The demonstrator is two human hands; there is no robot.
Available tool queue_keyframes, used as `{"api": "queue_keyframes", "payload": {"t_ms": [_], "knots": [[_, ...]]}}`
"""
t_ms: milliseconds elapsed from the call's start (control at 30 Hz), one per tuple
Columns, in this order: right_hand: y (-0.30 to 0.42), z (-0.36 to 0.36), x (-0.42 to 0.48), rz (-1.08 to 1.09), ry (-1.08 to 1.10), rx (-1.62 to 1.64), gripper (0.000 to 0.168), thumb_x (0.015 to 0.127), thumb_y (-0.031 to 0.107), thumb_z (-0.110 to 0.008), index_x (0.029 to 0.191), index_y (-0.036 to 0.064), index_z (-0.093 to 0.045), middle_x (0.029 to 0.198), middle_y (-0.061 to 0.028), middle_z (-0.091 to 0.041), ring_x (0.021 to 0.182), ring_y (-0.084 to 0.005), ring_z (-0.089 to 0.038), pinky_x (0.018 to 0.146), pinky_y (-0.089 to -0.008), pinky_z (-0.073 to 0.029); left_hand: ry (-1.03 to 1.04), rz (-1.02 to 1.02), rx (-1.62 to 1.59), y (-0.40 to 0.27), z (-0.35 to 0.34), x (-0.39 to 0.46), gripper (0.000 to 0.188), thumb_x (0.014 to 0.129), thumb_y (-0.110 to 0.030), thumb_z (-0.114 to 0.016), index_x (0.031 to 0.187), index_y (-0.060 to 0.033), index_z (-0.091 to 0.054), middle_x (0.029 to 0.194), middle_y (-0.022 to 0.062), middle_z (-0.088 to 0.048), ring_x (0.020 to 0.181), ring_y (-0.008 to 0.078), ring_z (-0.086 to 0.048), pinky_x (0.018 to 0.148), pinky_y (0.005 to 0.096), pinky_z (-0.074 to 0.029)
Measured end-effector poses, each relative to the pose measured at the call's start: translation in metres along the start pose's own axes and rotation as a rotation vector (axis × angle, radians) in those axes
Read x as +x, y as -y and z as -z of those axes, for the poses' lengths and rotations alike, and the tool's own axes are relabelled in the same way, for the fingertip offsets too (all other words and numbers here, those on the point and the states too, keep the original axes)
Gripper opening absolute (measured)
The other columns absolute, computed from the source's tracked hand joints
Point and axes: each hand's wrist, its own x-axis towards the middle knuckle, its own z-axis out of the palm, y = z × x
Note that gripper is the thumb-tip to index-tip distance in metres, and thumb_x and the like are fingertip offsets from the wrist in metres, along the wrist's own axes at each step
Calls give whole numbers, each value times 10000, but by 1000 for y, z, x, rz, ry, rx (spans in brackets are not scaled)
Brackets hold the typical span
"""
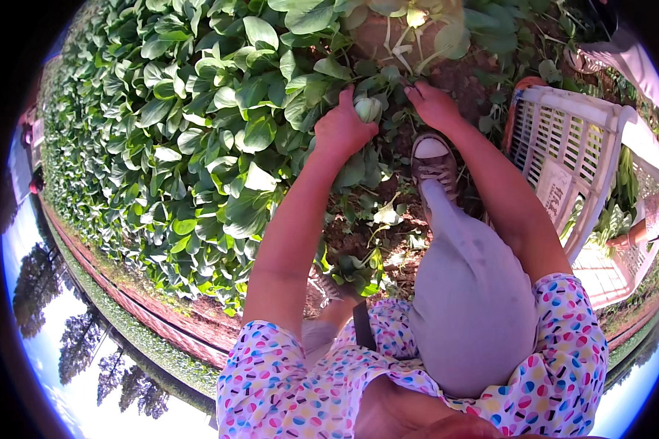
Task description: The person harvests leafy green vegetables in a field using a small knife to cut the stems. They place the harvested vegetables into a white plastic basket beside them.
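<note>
My left hand [345,127] is closed around a leafy green plant, its pale, bulb-like stem base [368,109] showing between thumb and fingers. To its right, my right hand [433,105] reaches down at the edge of the leaves, its fingertips close to a stem; whether it grips anything is unclear. Broad-leaved greens [219,99] grow densely to the left of both hands. Beyond the hands, cut stems and loose leaves [403,49] lie over the brown soil.
A white slatted plastic crate [568,126] with leafy greens [626,186] stands at the right. Another person's hand [626,241] is at the crate's greens, and pale clothing of a person shows at upper right. My sneaker [435,164] rests on soil just below my right hand.
</note>
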Motion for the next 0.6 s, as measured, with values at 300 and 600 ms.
{"api": "queue_keyframes", "payload": {"t_ms": [300,600], "knots": [[6,15,-9,92,54,-306,362,979,414,-464,1061,70,-543,963,-199,-667,942,-416,-634,796,-509,-482,-80,51,-188,15,-24,-9,864,657,-354,-754,1415,-143,-397,1092,202,-679,1016,376,-657,873,444,-511],[44,28,-60,108,182,1227,348,855,336,-748,1058,78,-630,756,36,-582,465,-18,-426,414,-195,-285,-112,-217,-826,23,-40,-89,759,692,-83,-774,1376,-92,-446,1160,75,-619,1008,169,-604,909,312,-488]]}}
